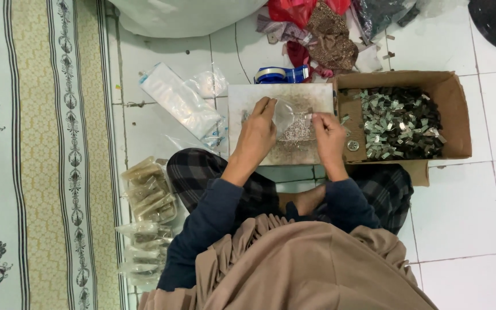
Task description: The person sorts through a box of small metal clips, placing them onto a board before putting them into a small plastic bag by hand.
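Observation:
My left hand and my right hand together hold a small clear plastic bag with small silvery pieces inside, above a worn pale board that lies on the floor in front of my crossed legs. The left hand grips the bag's left edge near its mouth. The right hand pinches its right edge. Loose small pieces lie scattered on the board under the bag.
A cardboard box of small dark and silver pieces stands at the right. A blue tape dispenser sits behind the board. Empty clear bags lie to the left, filled packets near my left knee. Cloth scraps lie behind.

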